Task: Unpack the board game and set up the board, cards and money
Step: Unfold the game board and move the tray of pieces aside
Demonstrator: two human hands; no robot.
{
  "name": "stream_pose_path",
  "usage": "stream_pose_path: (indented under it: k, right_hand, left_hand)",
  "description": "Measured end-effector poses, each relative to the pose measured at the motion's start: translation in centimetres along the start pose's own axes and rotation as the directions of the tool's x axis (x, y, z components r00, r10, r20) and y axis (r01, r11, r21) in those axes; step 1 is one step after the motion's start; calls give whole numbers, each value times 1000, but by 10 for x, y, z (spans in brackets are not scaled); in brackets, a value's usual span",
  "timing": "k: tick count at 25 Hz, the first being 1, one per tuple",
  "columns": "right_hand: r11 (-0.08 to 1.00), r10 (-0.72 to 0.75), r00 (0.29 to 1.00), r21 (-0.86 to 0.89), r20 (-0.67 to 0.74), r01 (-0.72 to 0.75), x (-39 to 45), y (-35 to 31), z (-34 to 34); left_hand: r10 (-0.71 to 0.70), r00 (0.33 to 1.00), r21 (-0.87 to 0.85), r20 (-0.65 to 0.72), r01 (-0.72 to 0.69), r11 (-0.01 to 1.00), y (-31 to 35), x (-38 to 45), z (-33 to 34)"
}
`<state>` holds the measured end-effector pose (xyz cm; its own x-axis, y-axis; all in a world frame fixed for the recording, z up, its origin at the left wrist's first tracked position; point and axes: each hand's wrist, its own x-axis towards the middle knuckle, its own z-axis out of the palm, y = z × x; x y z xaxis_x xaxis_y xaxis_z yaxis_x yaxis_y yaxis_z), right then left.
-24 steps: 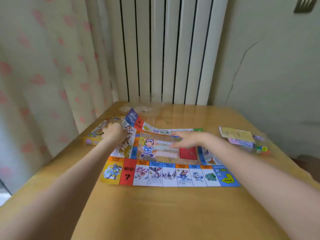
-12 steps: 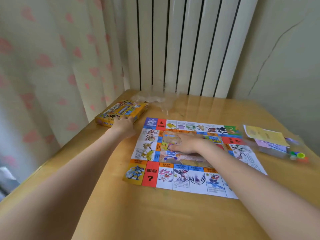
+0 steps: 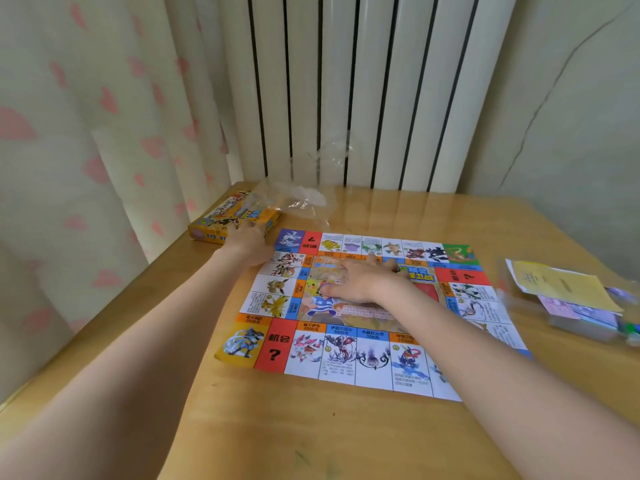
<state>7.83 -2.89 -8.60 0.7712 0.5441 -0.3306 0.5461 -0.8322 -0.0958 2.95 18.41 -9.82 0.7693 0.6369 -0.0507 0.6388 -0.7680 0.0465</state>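
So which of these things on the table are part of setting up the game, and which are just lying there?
Part of the job:
- game board, spread flat, right hand resting on it
- game box, left hand at it
- stack of cards and paper money, to the right of the board

Just lying about:
- crumpled clear plastic wrap
- curtain
- radiator

Both arms outstretched — right hand (image 3: 360,280) flat, fingers spread, palm down; left hand (image 3: 247,245) farther forward, fingers hidden.
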Motion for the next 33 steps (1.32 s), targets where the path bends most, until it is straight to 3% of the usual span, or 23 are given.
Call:
stream_pose_path:
  k: [3,5,7,9,11,13,16,19,24,29,33]
  right_hand:
    - [1000,-17,1000,-15,-7,16,-1,1,0]
    - [1000,-27,1000,-8,-6,27,-4,2,-1]
    - [999,-31,999,-10,-21,31,-9,2,-2]
    - [999,-33,999,-10,-15,33,-15,2,-2]
    - [998,-62,997,-28,49,64,-22,3,-1]
    - [990,-124,986,-56,108,130,-31,7,2]
    - [989,-144,989,24,27,144,-52,24,-4]
    - [998,-60,998,30,2,59,-78,61,-9]
    - [998,-16,988,66,152,6,-99,101,1]
    - [997,-41,989,64,139,33,-98,92,7]
    - [999,-9,994,39,111,5,-94,95,18]
  left_hand:
    - [44,998,-118,-44,-49,992,4,3,-3]
    - [0,995,-217,-103,-22,976,12,-8,-3]
    - [-91,974,-200,-207,49,979,23,-31,-6]
    - [-43,950,-143,-309,-1,990,32,-49,-6]
    - [194,954,-128,-229,-227,965,44,-64,-9]
    - [411,912,-145,21,-404,903,59,-81,-14]
    - [493,815,-183,303,-458,870,78,-107,-17]
    - [459,763,-69,456,-483,873,84,-127,-11]
    - [398,780,79,483,-491,867,74,-139,-7]
    - [477,761,22,439,-540,841,73,-148,-13]
    - [506,789,-161,347,-481,862,111,-166,-17]
